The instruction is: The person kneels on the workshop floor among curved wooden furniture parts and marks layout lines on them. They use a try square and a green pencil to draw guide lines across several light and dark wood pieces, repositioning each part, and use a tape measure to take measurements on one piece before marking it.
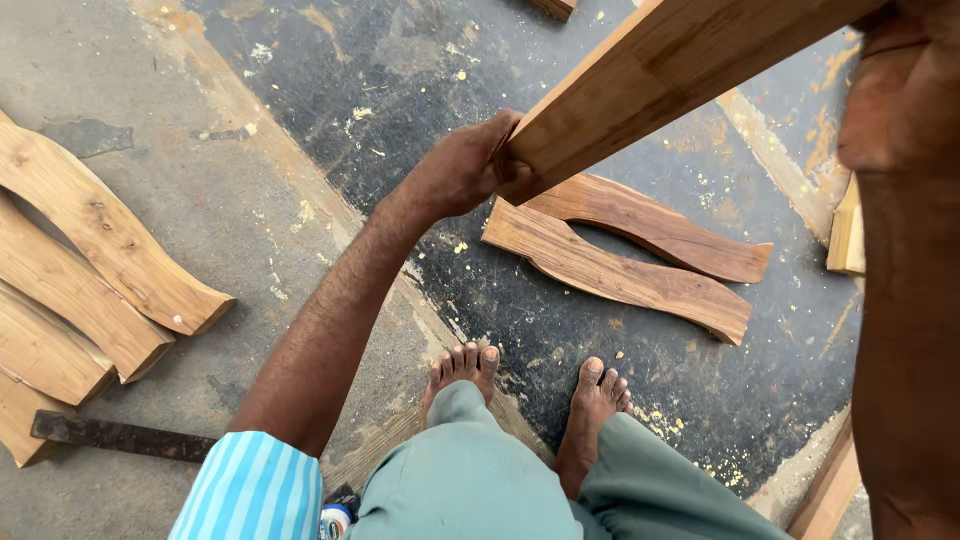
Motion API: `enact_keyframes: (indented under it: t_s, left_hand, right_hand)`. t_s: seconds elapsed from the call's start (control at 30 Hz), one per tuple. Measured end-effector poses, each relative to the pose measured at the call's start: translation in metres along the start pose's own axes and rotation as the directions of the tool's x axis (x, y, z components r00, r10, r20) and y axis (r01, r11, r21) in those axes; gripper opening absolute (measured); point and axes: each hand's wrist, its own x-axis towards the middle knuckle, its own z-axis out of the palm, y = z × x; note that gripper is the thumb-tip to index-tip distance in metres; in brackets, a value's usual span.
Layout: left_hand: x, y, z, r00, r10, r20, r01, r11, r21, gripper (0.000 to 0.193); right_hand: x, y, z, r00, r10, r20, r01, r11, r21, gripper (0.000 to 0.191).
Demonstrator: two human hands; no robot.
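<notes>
Overhead, looking down past the person's own body at a workshop floor [250, 220], part pale concrete, part dark and speckled with sawdust.

Left hand [465, 168]: fingers clenched round the lower end of a thick wooden beam [640, 75]. The beam rises from that hand up and right, out of the top edge, held off the floor. Its end face is cut square; grain runs along its length.

Right arm [905, 280]: very close to the lens, fills the right edge from top to bottom. Its upper part meets the beam near the top right corner. The right hand itself is blurred and cropped, so cannot tell whether its fingers grip the beam or only rest against it.

Below the beam's end, on the dark floor: two curved planks [625, 250], wavy in outline, lying flat and side by side, touching along part of their length. The beam's end hides the upper left tip of the farther one.

Far left of the beam, on the pale concrete: a stack of curved pieces [90, 260] of lighter wood, overlapping, cut off by the left edge. A dark flat metal bar [120, 437] lies at the foot of that stack.

Nearer the person than the two planks: two bare feet [530, 385] at the boundary of pale and dark floor, green trousers [520, 490] below them, a blue-and-white striped sleeve [250, 490] on the left arm.

More timber at the right edge, behind the right arm, mostly hidden.
</notes>
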Motion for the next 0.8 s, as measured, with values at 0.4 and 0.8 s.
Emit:
enact_keyframes:
  t_s: [0.4, 0.8]
  left_hand:
    - [-0.002, -0.025, 0.032, 0.943, -0.291, 0.159, 0.271, 0.953, 0.134, 0.038]
    - [-0.007, -0.024, 0.040, 0.933, -0.327, 0.149, 0.316, 0.944, 0.093, 0.039]
  right_hand:
    - [-0.046, -0.026, 0.064, 0.829, -0.519, 0.209, 0.543, 0.836, -0.078, 0.049]
    - [-0.052, -0.022, 0.077, 0.848, -0.486, 0.211, 0.499, 0.866, -0.011, 0.053]
